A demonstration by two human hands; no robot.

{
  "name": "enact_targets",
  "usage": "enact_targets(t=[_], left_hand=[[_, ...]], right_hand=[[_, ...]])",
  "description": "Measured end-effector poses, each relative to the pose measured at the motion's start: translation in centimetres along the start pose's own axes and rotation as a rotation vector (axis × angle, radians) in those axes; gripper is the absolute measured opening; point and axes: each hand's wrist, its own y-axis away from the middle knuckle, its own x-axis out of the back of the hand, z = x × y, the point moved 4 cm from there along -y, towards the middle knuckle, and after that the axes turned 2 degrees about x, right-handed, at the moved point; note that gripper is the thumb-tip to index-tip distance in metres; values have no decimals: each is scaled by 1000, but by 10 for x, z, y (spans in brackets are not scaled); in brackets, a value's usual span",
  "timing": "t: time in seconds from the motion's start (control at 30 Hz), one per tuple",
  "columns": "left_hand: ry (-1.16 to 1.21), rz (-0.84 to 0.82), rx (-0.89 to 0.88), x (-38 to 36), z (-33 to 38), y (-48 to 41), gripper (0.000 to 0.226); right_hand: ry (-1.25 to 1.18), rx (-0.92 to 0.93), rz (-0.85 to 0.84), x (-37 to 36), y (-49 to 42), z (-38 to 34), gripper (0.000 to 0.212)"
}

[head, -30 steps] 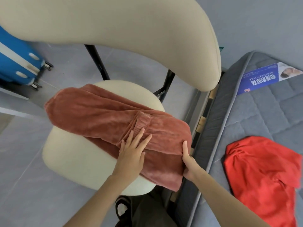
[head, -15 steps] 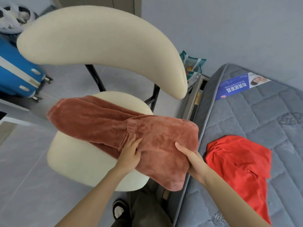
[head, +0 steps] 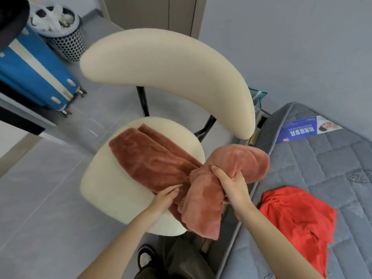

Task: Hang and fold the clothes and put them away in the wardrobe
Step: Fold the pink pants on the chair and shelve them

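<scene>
Now the fuzzy rust-red pants (head: 153,164) lie across the round seat of the cream chair (head: 104,190). One end stretches over the seat. The other end is folded over and hangs off the seat edge, next to the grey mattress (head: 322,168). The right hand (head: 231,182) grabs that folded end tight, with fingers curled around the cloth. The left hand (head: 165,198) rests flat on the pants in the middle, fingers straight. A red cloth (head: 298,218) lies on the mattress. A blue suitcase (head: 36,73) and a mesh bin (head: 66,43) stand behind the chair.
</scene>
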Motion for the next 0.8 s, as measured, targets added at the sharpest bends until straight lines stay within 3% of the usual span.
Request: enact_targets(t=[0.1,0.27,0.37,0.47,0.57,0.63,0.8], left_hand=[[239,66,11,37,16,11,24],[452,405,-101,125,31,13,22],[395,632,-71,172,33,8,26],[158,866,-110,197,38,10,42],[-205,793,-403,179,71,-3,44],[-481,651,-455,163,89,-31,50],[-821,402,-145,159,95,-104,92]], right_hand=[[65,9,-63,-49,-11,-31,65],[-101,37,-380,-162,-24,-89,37],[78,163,-296,-185,-42,-78,22],[405,285,-133,-173,-54,-42,37],[645,199,-166,-165,-63,0,60],[720,206,-243,-167,-69,19,70],[684,326,-227,-155,-76,36,68]])
